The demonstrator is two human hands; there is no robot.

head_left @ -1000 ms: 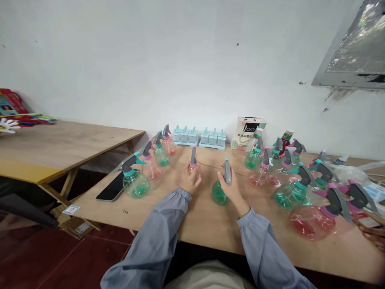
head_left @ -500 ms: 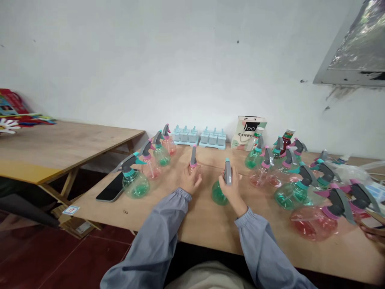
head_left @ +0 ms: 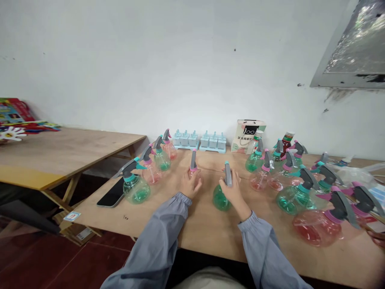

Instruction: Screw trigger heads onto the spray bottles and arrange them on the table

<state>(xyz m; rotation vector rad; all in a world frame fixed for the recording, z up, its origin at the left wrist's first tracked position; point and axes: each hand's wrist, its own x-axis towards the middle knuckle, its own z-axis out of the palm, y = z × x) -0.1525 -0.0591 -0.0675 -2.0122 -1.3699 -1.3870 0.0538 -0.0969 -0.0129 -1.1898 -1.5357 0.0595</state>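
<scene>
My left hand (head_left: 190, 184) is closed round a pink spray bottle (head_left: 193, 171), whose grey trigger head with a pink collar rises above the fingers. To its right, my right hand (head_left: 233, 189) grips a green spray bottle (head_left: 221, 198) around its grey and turquoise trigger head. The green body shows below the fingers, while most of the pink one is hidden. Both bottles are upright at the middle of the wooden table (head_left: 207, 237). A row of pink and green spray bottles (head_left: 136, 190) stands left of my hands, and several more (head_left: 296, 198) crowd the right side.
A phone (head_left: 111, 196) lies near the left edge. Two light-blue ice-pop moulds (head_left: 213, 143) stand against the wall beside a printed paper bag (head_left: 245, 136). A dark-red bottle (head_left: 287, 144) and a plastic bag (head_left: 353, 174) sit at the back right. Another table (head_left: 90, 146) is at left.
The whole view has shifted slightly, so the table appears lower. My hands stay on the same two bottles, with little visible movement over the table.
</scene>
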